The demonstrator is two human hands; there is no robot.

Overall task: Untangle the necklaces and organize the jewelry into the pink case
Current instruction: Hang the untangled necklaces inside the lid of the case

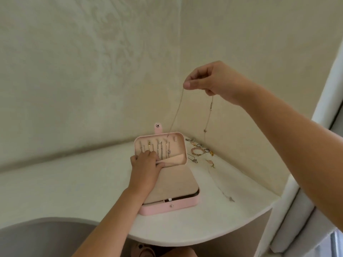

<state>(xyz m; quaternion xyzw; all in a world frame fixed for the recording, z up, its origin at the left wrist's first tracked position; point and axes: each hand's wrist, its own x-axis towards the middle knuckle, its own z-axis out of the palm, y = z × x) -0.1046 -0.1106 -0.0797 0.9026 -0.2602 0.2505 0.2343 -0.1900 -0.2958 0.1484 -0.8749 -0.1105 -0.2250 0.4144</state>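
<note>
The pink case (183,204) stands open on the white table (74,182), its lid (182,145) upright with several necklaces hung inside. My left hand (145,166) rests at the lid's lower edge, fingers curled on the beige pocket flap (176,160). Raised high above the table's corner, my right hand (209,80) pinches a thin gold necklace (177,112). One end of the chain runs down to the top of the lid. The other end (210,112) dangles with small charms.
Loose jewelry (201,149), with a pink bead bracelet and rings, lies in the table's far right corner by the wall. A thin chain with a pendant (225,193) lies on the table right of the case. The table's curved front edge (167,242) is near me.
</note>
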